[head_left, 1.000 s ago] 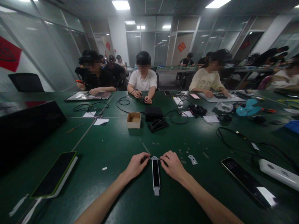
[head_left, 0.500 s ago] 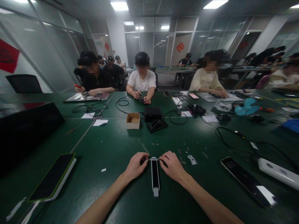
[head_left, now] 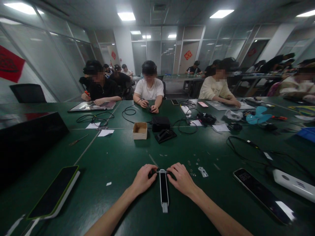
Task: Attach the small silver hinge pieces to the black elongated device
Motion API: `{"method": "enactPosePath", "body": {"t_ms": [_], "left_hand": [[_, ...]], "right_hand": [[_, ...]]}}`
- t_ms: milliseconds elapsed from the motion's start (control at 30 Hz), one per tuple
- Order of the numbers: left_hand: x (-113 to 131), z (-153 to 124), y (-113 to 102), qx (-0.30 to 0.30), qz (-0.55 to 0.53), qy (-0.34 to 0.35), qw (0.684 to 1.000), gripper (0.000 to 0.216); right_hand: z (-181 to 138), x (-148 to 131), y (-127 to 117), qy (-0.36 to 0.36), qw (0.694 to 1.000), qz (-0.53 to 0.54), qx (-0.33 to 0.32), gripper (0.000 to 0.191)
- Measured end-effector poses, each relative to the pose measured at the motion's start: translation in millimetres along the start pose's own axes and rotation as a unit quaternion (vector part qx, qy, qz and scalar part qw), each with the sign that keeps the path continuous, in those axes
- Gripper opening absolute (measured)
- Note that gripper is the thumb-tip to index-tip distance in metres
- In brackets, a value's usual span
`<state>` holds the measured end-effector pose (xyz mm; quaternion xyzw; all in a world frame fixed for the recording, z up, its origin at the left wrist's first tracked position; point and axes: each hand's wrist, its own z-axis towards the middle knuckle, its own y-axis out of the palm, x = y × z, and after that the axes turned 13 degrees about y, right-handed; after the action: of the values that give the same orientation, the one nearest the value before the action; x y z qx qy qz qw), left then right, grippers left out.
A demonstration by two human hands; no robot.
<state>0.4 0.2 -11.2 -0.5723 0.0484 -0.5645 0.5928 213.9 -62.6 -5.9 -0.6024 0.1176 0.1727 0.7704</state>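
A narrow white-framed piece with a dark middle [head_left: 163, 190] lies lengthwise on the green table between my hands, a pale tab at its near end. Across its far end runs a thin greyish rod [head_left: 162, 171]. My left hand [head_left: 144, 178] pinches the rod's left end, and my right hand [head_left: 181, 178] has its fingertips closed on the right end. Fingers hide both tips of the rod. Just right of my right hand lie several small metal rings [head_left: 192, 166] and a flat silvery plate with holes [head_left: 203, 172].
A phone in a green case [head_left: 55, 191] lies at left, a dark phone [head_left: 262, 193] and a white elongated device [head_left: 294, 185] at right. Ahead stand a small cardboard box [head_left: 140, 131] and a black box [head_left: 160, 124]. A screwdriver [head_left: 78, 140] lies farther left. People sit across the table.
The whole view has shifted slightly, with the scene sitting lower in the picture. Both hands keep their hold at the far end of the white-framed piece.
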Motion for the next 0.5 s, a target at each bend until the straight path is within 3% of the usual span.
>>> {"method": "enactPosePath", "body": {"t_ms": [500], "left_hand": [[0.0, -0.5, -1.5, -0.008, 0.008, 0.003, 1.000, 0.022]], "right_hand": [[-0.2, 0.0, 0.7, 0.000, 1.000, 0.004, -0.001, 0.017]]}}
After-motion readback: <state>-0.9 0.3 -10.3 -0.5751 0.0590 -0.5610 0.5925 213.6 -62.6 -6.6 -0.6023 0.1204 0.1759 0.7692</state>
